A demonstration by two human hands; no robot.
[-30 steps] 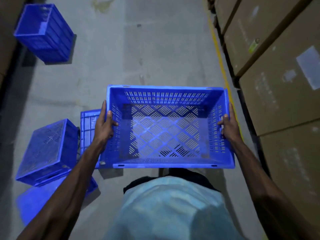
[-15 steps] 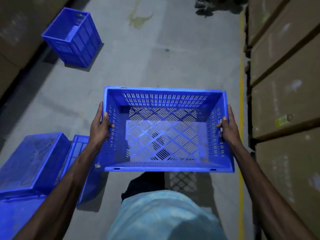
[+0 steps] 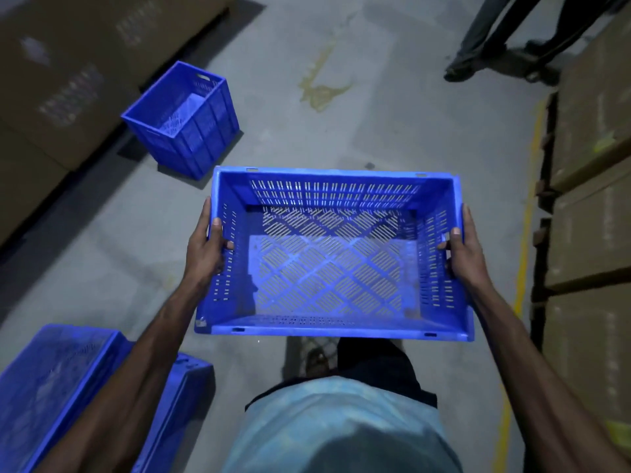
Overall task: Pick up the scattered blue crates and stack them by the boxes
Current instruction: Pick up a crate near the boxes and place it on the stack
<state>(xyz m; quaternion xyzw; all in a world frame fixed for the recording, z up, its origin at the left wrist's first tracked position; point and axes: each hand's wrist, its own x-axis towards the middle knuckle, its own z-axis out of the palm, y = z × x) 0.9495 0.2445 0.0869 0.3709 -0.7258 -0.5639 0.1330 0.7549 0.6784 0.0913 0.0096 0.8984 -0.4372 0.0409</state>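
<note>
Head view: blue slotted plastic crate [image 3: 333, 257] hanging level in the air over grey concrete floor [image 3: 392, 107]. Left hand [image 3: 206, 249] and right hand [image 3: 461, 249] are clamping its 2 short end walls. Stacked brown cardboard boxes [image 3: 594, 213] standing right.

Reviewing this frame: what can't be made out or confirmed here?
Head view only:
- Crates at lower left: cut by the frame edge and crossed by the left forearm; their count is unclear.
- Bystander's legs: cut off by the top edge.
- Printing on the left boxes: blurred, unreadable.
- Floor under the held crate: mostly hidden by it.
- Fingers of left hand and right hand: outside the crate walls, hidden.
</note>
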